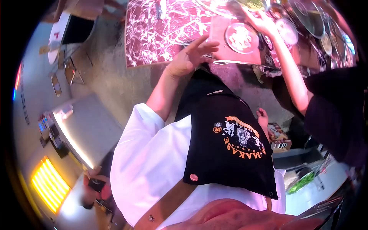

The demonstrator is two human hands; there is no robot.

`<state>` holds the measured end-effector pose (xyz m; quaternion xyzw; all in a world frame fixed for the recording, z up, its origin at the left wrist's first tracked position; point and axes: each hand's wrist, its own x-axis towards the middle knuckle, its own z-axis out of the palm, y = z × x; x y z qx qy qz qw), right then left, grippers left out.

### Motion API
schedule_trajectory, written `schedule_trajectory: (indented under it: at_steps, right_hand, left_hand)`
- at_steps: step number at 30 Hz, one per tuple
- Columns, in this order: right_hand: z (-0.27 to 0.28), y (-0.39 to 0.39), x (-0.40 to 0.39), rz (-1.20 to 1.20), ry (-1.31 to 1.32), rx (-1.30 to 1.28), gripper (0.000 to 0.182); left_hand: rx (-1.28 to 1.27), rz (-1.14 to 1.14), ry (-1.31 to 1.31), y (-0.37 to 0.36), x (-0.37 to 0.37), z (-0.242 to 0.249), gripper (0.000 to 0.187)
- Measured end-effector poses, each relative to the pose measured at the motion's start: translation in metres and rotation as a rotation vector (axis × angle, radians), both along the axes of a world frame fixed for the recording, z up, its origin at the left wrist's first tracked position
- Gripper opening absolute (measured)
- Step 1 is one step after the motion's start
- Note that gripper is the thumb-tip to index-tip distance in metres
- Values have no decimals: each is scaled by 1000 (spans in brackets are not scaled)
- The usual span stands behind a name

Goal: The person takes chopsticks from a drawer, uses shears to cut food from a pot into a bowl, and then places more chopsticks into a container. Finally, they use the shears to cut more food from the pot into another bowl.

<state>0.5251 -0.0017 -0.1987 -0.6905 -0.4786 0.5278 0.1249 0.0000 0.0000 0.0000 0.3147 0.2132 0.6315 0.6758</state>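
Observation:
My left hand [191, 57] is raised over the near edge of the marbled table [165, 34], fingers spread and nothing in them. It is beside a pinkish board [220, 36] carrying a round plate [241, 37] of pale food. Low at my right side, by the black apron [226, 126], my right hand [262, 115] shows small with curled fingers; I cannot make out anything in them. Above the plate, a co-worker's hand [262, 23] reaches in from the right, at a dark blurred utensil [235, 10].
Bowls and a large dark pan [306, 19] crowd the table's right end. The co-worker's dark sleeve [326, 115] is close on my right, near a printed carton [279, 136]. Behind lies a tray of greens [303, 182]. A grey counter [92, 124] stands to the left.

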Motion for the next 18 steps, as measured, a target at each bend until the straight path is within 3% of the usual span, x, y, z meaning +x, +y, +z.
schedule_trajectory:
  at_steps: [2, 3, 5, 7, 8, 10, 13, 16, 17, 18]
  right_hand:
    - [-14, -49, 28, -38, -18, -26, 32]
    - [-16, -85, 71, -52, -47, -79, 31]
    - [-33, -139, 88, -69, -67, -107, 28]
    - [-38, -200, 102, -79, -86, -174, 26]
    - [-44, -217, 99, -75, -103, -178, 25]
    - [-50, -243, 85, -98, -131, -164, 23]
    - [-72, -258, 59, -126, -134, -119, 21]
    - [-127, -268, 29, -136, -93, 36, 19]
    - [-131, -267, 15, -168, -72, 95, 18]
    - [-134, -270, -2, -362, 109, -3, 22]
  left_hand:
    - [-87, -18, 302, 16, -39, -20, 94]
    - [-288, -30, 543, 27, 3, -10, 85]
    - [-439, -79, 905, 97, -22, -108, 74]
    - [-173, 183, 1487, 129, -41, -128, 68]
    - [-114, 248, 1461, 148, -36, -120, 68]
    - [-130, 310, 1690, 181, -34, -135, 58]
    - [-289, 222, 1842, 194, -23, -138, 51]
    - [-91, 279, 1878, 199, -34, -152, 42]
    - [-81, 211, 1871, 199, -33, -143, 38]
    - [-70, 147, 1866, 197, -32, -134, 35]
